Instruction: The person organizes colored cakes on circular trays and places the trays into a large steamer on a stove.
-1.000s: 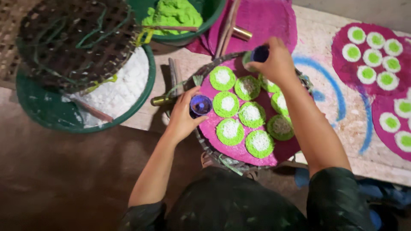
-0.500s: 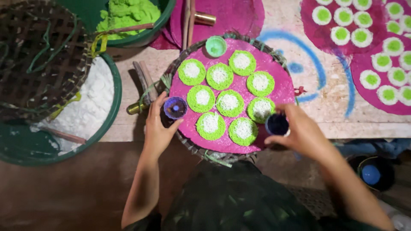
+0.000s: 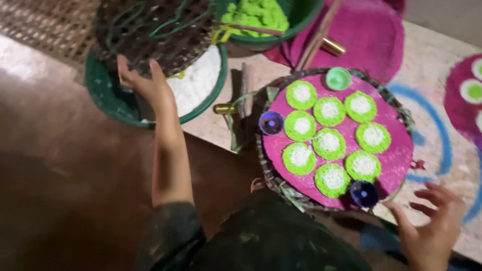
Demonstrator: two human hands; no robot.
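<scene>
Round pink tray (image 3: 396,160) holds eight green-rimmed, white-centred discs.

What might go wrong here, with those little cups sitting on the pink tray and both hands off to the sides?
The dark blue cup sits at the pink tray's near edge, close to the open right hand; a careless brush might knock it off or into the green-and-white rounds. The left hand touches the woven basket over the white powder bowl; a shove might spill powder.

Pale painted bench (image 3: 442,65), woven tray (image 3: 401,113), green basin (image 3: 108,103), perhaps brass tube (image 3: 224,108), magenta cloth (image 3: 374,35).
</scene>
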